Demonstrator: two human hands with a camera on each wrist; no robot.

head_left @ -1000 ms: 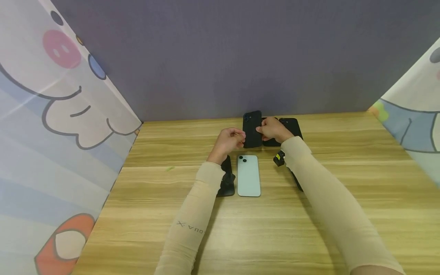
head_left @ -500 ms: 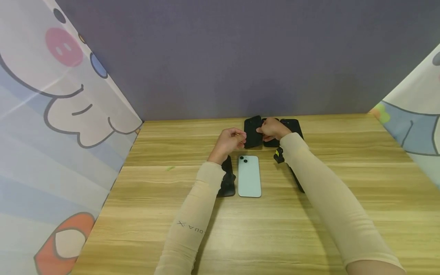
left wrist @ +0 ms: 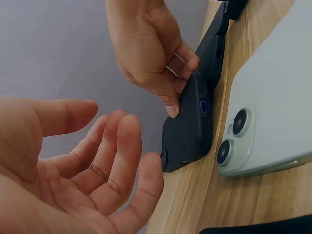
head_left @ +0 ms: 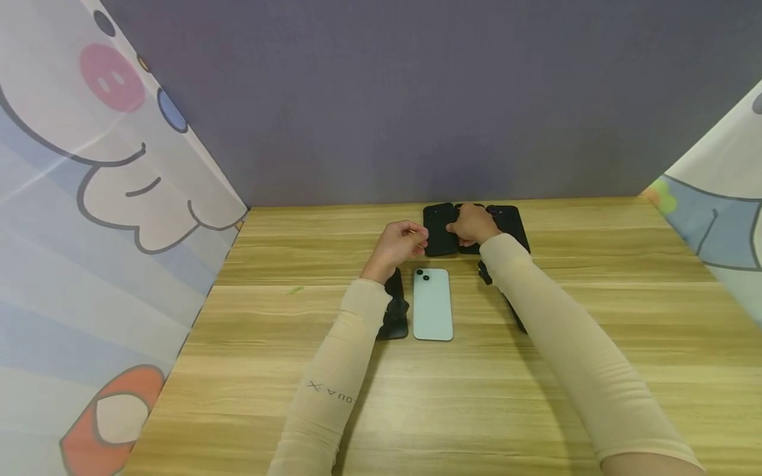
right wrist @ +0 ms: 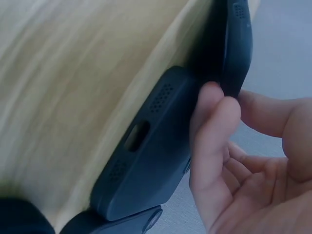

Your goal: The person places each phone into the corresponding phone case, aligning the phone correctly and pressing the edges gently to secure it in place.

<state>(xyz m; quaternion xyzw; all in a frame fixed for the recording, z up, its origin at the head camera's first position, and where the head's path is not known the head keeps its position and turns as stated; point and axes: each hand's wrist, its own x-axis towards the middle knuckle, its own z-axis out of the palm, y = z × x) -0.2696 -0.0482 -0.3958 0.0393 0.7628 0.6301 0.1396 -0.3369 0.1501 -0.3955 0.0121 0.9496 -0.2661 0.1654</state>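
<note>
At the back of the table, my right hand (head_left: 474,225) pinches the right edge of a black-cased phone (head_left: 439,231) between thumb and fingers. In the right wrist view that phone's edge (right wrist: 239,44) is slightly raised over the wood. Its charging port end shows in the left wrist view, with the right thumb on its back. A second black-cased phone (right wrist: 141,156) lies right beside it, mostly hidden under my right hand in the head view. My left hand (left wrist: 102,170) hovers left of the pinched phone, fingers loosely bent with nothing between them.
A pale mint phone (head_left: 432,305) lies back up in front. Another black-cased phone (head_left: 508,225) lies at the back right. A black phone (head_left: 395,324) shows beneath my left wrist, and a dark slab edge (head_left: 516,316) beneath my right sleeve. A grey panel (head_left: 381,99) stands behind.
The pinched phone has come down from a raised tilt to nearly flat, beside the other black phones. My right hand moved slightly with it. The left hand hardly moved.
</note>
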